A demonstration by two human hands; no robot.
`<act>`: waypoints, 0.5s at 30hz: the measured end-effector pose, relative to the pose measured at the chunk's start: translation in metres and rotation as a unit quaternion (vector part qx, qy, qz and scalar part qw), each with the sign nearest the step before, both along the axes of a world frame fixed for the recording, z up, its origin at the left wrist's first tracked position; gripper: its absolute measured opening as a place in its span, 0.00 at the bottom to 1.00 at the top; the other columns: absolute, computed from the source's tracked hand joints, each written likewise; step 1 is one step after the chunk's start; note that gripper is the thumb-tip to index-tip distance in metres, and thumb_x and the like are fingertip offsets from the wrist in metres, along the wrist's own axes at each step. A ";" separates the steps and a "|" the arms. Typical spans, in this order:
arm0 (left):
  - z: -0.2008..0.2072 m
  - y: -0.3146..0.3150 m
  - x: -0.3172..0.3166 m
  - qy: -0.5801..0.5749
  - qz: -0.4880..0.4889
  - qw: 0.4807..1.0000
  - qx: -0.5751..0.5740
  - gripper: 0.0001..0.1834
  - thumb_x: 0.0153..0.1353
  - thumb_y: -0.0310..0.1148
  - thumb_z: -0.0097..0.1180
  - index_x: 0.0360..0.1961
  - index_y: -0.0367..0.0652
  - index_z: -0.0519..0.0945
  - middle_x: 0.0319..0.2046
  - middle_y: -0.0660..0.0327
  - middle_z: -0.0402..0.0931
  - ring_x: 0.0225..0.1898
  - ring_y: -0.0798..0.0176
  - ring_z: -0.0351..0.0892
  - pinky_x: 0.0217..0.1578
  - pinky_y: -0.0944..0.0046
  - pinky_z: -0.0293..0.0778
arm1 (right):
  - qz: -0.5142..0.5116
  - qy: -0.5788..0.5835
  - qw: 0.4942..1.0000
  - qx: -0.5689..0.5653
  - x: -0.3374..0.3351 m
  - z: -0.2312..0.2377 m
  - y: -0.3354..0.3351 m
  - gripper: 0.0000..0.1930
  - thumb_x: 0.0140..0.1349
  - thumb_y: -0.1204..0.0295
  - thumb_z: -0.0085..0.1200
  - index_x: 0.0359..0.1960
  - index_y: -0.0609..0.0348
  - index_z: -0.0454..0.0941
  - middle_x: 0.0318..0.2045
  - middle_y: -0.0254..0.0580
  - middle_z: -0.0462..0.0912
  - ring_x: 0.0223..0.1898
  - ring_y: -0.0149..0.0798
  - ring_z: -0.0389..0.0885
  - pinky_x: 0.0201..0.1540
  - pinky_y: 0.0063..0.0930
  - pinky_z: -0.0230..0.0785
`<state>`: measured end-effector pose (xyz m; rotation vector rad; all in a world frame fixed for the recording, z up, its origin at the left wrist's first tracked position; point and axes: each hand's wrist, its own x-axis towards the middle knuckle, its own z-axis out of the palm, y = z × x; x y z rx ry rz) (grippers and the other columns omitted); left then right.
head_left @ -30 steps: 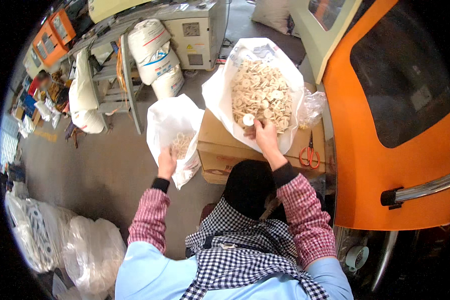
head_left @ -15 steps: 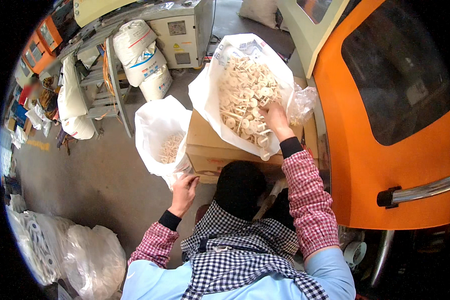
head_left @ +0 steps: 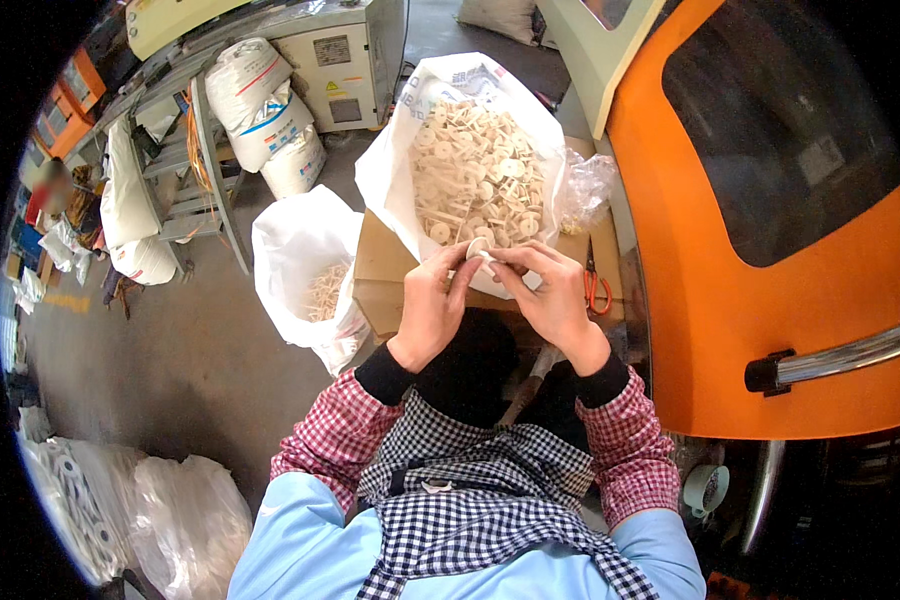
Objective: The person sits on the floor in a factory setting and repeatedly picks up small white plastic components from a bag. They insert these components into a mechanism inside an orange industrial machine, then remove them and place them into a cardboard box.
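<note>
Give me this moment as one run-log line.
Left hand: pinches white disc part; right hand: pinches same part; large white sack: disc parts; smaller white sack: thin pieces; orange-handled scissors: right of large sack

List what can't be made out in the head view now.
In the head view:
Pale disc piece: partly covered by the left hand and right hand.
Large white sack: lower contents buried under the top pieces.
Orange machine: right end cut off by the picture's edge.
Distant person: small and blurred.

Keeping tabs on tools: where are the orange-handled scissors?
Head view, right of centre: the scissors lie on the cardboard just right of the right hand, below the clear bag.
</note>
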<state>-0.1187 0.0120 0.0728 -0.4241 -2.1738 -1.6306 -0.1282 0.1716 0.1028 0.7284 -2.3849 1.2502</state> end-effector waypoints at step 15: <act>0.032 0.003 0.038 0.060 -0.049 0.997 -0.027 0.15 0.54 0.17 0.52 0.45 0.33 0.76 0.28 0.51 0.76 0.30 0.57 0.77 0.34 0.66 0.72 | 0.124 -0.064 0.990 -0.028 0.026 0.031 0.027 0.21 0.49 0.79 0.60 0.48 0.63 0.76 0.36 0.42 0.80 0.33 0.31 0.79 0.37 0.23 0.72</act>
